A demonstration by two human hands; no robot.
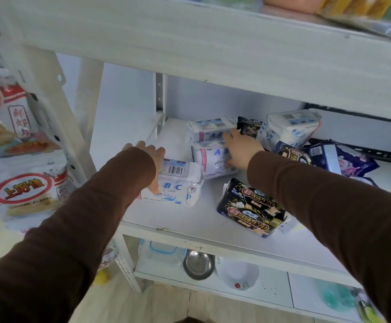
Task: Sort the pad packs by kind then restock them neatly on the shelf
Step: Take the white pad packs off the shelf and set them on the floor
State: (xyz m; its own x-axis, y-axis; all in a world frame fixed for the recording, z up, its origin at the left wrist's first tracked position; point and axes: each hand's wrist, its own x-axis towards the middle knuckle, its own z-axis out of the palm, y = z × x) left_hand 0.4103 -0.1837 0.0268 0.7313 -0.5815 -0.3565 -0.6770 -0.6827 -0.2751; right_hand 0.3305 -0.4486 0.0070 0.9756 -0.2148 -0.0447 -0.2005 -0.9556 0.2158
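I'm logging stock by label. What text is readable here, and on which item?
"BC", "KMS": white pad pack under left hand.
"AB": stacked white packs at right hand.
"420": black pad pack.
"上好佳": snack bag.
Barcodes, small print: unreadable.

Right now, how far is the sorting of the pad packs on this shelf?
Partly done. Two white ABC packs are stacked at the back left. The left hand grips a third white pack; the right hand touches the stack. The black packs and the purple packs lie unsorted.
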